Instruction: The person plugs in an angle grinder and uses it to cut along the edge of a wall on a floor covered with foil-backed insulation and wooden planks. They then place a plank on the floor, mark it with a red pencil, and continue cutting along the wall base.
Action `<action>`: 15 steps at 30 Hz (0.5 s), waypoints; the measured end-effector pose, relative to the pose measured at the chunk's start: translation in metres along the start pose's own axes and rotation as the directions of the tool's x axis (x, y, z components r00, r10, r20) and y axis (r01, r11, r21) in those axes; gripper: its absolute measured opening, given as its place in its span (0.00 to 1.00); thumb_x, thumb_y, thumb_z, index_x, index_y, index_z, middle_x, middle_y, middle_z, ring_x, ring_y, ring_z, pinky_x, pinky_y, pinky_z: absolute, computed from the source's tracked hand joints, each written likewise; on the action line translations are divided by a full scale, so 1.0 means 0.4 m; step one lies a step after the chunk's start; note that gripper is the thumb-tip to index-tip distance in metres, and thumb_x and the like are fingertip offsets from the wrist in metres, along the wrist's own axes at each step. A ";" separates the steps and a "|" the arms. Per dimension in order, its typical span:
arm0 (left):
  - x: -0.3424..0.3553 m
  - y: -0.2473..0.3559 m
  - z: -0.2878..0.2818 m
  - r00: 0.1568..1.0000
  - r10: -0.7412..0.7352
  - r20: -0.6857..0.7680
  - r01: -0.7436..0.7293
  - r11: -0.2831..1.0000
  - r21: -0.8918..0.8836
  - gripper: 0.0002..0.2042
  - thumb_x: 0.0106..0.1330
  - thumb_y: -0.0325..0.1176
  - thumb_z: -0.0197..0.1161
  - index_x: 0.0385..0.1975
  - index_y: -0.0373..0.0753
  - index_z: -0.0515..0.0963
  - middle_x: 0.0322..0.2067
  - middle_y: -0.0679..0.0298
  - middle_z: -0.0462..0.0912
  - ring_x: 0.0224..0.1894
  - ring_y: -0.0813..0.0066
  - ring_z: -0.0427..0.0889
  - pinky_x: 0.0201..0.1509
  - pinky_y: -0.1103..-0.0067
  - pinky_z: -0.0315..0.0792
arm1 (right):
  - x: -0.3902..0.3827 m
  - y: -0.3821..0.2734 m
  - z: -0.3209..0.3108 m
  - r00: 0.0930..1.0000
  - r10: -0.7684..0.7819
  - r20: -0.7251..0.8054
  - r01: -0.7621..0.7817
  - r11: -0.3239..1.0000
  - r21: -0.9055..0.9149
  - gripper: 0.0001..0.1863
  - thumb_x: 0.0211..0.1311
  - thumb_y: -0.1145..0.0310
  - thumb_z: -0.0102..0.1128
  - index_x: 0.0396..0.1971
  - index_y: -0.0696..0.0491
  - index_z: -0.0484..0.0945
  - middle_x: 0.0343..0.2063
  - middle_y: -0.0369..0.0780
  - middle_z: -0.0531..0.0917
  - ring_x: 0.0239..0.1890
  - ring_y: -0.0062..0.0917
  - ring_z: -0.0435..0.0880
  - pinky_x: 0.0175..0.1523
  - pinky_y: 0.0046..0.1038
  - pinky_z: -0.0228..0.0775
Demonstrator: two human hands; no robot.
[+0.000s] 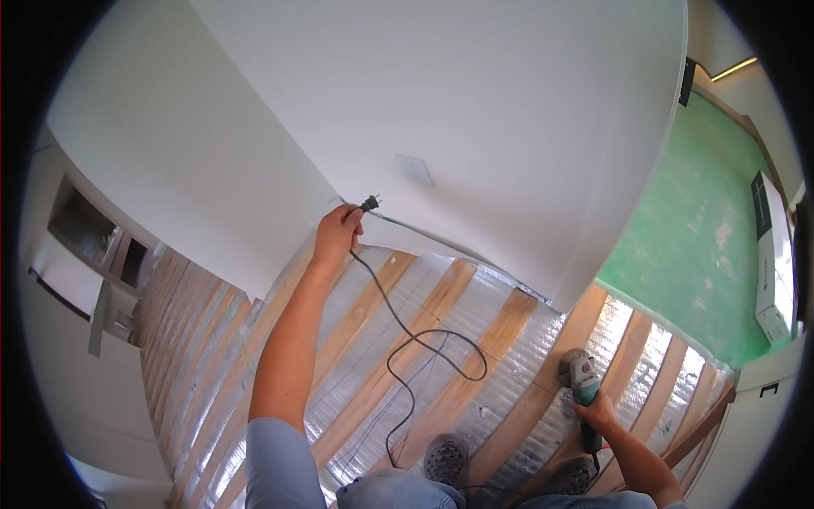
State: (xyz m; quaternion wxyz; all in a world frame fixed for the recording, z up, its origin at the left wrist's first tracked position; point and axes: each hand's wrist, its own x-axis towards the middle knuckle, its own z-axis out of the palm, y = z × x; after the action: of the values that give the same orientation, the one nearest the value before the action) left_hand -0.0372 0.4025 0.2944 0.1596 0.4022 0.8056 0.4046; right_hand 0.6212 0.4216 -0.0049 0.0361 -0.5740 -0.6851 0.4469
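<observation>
My left hand [337,227] is raised near the foot of the white wall [509,110], its fingers closed on the black two-pronged plug [368,204]. A wall plate [415,169] sits a little above and right of it. The dark cord [398,346] hangs from the plug in loops toward my feet. At lower right, my right hand [598,413] grips a green and grey angle grinder [583,379] with a round, toothed-looking disc [570,365], held over the floor.
Wooden battens [532,399] run across silver foil underlay [335,382]. A green floor section [678,229] at right holds a long white box [773,254]. My shoes [447,454] are at bottom centre. Another wall [186,144] meets this one at left; openings [85,225] lie beyond.
</observation>
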 end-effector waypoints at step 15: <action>0.217 0.005 0.229 0.972 -0.232 0.039 0.202 0.740 -0.642 0.16 0.81 0.41 0.56 0.32 0.39 0.80 0.20 0.74 0.71 0.17 0.85 0.61 0.20 0.82 0.56 | -0.043 -0.037 0.021 0.995 0.010 -0.103 -0.016 0.998 -0.056 0.42 0.49 0.51 0.81 0.59 0.59 0.72 0.43 0.60 0.87 0.50 0.58 0.86 0.53 0.51 0.78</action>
State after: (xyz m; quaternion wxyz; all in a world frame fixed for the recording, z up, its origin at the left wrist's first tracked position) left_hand -0.0369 0.5186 0.2450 0.3156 0.2180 0.6634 0.6425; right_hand 0.6109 0.4036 0.0077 0.0521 -0.6015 -0.6912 0.3972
